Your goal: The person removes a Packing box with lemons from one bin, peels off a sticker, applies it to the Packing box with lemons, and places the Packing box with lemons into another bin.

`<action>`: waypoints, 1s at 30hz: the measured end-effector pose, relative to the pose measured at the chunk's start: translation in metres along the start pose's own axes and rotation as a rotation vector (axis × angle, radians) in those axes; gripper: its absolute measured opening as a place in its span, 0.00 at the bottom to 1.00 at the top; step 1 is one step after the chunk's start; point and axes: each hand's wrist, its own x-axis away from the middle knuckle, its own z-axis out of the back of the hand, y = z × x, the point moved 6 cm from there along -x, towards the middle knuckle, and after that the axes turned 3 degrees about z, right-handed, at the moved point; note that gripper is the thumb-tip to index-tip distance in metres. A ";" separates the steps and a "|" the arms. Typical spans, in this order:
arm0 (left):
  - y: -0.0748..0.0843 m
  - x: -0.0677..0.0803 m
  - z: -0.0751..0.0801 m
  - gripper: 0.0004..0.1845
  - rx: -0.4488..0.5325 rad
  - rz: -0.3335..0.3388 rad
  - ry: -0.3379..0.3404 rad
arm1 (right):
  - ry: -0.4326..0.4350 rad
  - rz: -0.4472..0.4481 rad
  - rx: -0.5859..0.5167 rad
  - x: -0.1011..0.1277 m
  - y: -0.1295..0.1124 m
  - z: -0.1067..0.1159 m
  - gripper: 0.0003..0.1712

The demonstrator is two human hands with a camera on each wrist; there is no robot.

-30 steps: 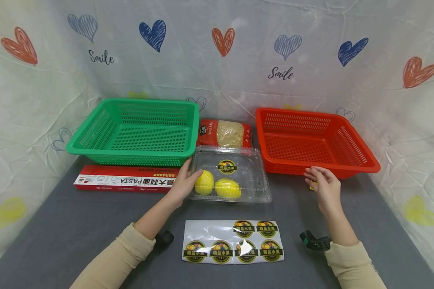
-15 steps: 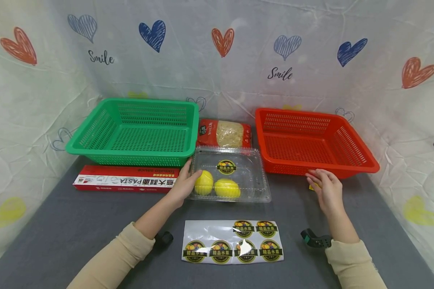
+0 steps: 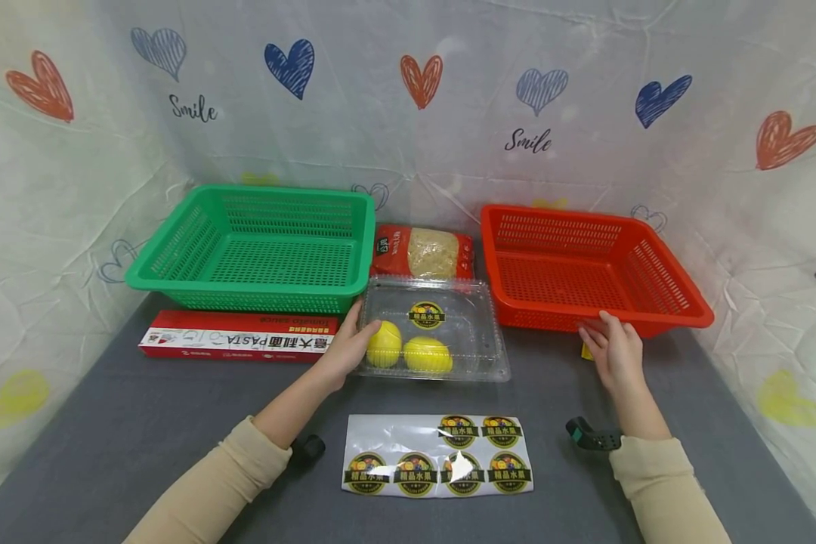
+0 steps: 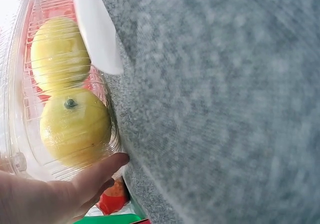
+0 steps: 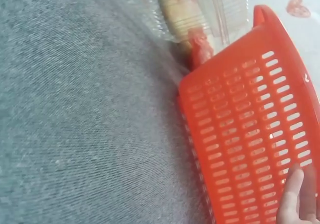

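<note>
Nearest to the person, a sticker sheet (image 3: 439, 455) lies flat on the grey desk (image 3: 129, 431), just in front of the clear box (image 3: 442, 332). That box holds two lemons (image 3: 408, 352) side by side and has one round sticker (image 3: 426, 314) on its lid. The left hand (image 3: 343, 347) rests against the box's left end, fingers (image 4: 102, 170) laid fairly straight along the plastic, not curled around it. To the box's left lies a long red pasta carton (image 3: 234, 341). To the box's right, the right hand (image 3: 615, 351) reaches the near wall of the red basket (image 3: 666, 317), its straight fingers (image 5: 292, 199) touching the slotted side and clenched around nothing. A small yellow thing (image 3: 586, 352) shows just under that hand; what it is cannot be told. Behind the box lies a bag of noodles (image 3: 423, 251), and behind the carton, left of the box, stands the green basket (image 3: 177, 279).
</note>
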 end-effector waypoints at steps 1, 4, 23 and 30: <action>0.000 0.000 0.000 0.36 0.000 0.001 -0.001 | 0.002 -0.005 -0.009 0.000 0.000 0.000 0.18; 0.000 -0.001 -0.001 0.35 0.005 -0.001 -0.007 | -0.002 -0.027 -0.069 -0.001 0.000 0.000 0.19; 0.000 0.000 0.003 0.35 0.095 -0.013 -0.024 | -0.039 -0.147 -0.445 -0.005 0.006 -0.004 0.33; 0.003 0.007 0.001 0.35 0.128 -0.029 -0.037 | -0.039 -0.145 -0.535 -0.008 0.008 -0.004 0.32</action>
